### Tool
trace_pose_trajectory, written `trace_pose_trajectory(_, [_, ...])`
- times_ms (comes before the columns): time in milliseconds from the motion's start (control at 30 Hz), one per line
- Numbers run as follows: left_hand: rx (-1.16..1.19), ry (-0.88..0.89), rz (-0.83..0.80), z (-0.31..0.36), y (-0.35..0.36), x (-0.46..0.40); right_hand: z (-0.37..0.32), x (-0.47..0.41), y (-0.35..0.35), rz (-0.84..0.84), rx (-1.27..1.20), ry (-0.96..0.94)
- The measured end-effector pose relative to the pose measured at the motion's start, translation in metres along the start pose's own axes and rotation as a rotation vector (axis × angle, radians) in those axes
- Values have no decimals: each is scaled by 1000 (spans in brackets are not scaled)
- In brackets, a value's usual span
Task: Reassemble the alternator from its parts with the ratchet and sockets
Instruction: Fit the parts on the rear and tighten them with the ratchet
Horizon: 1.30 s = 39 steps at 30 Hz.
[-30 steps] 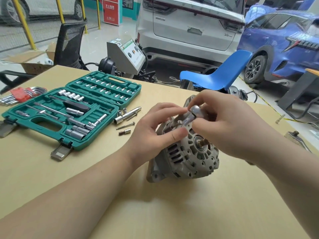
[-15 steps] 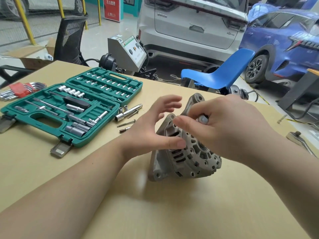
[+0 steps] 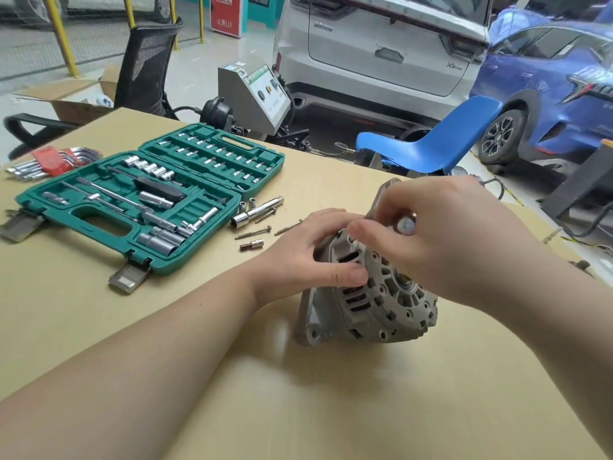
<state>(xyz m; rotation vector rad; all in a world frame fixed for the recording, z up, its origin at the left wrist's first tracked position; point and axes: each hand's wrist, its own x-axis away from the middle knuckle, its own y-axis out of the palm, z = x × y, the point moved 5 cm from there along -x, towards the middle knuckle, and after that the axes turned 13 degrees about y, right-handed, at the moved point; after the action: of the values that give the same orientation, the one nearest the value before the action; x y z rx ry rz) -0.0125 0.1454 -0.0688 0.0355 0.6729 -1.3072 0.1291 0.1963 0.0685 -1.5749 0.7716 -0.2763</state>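
Since half a second ago my left hand (image 3: 300, 257) has closed in: its fingers, then spread in the air, now curl over the top of the alternator (image 3: 368, 290) and its thumb presses the ribbed side. The alternator stands on edge on the table (image 3: 298, 393), front face toward the right, between my two hands. My right hand (image 3: 441, 237) is over its upper rim, fingers (image 3: 368, 229) curled round a small silver tool (image 3: 406, 225) of which I see only the rounded end; what its tip meets is hidden. Just left of the left hand lie loose bolts (image 3: 253, 232), a long socket (image 3: 257, 212) and a bit adapter (image 3: 252, 244). Farther left the green socket case (image 3: 139, 207) lies open, with hex keys (image 3: 49, 161) beyond it.
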Motion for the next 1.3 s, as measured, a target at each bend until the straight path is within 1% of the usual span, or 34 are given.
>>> trace_pose_trajectory(133, [15,8,11,0,0,0,-6,2,8,27,175,-30])
trace_pose_trajectory(200, [15,0,4,0,1,0,-5,2,7,-17,130,-35])
trace_pose_trajectory(267, [17,-12,-3,0,1,1,-4,1,6,-114,-4,-10])
trace_pose_trajectory(300, [18,-21,-6,0,1,2,-2,0,5,-134,-50,7])
trace_pose_trajectory(367, [27,-33,1,1,1,2,1,-1,3,-84,-60,27])
trace_pose_trajectory(467, [63,-15,-34,6,1,0,2,-3,6,-27,12,48])
trace_pose_trajectory(567, [191,-42,-77,3,-4,0,-1,-2,7,-29,36,26])
trace_pose_trajectory(700, [318,-99,-31,-5,-12,1,-2,-1,3,-80,-39,3])
trace_pose_trajectory(767, [335,-106,-4,-6,-12,1,0,-1,1,-61,-71,14])
trace_pose_trajectory(967, [380,-93,19,-6,-13,0,-4,0,9,-26,34,17])
trace_pose_trajectory(1133, [410,-95,32,-8,-11,0,-3,1,3,-3,-52,-12])
trace_pose_trajectory(1300, [412,-113,29,-10,-12,1,1,1,3,2,-53,-10])
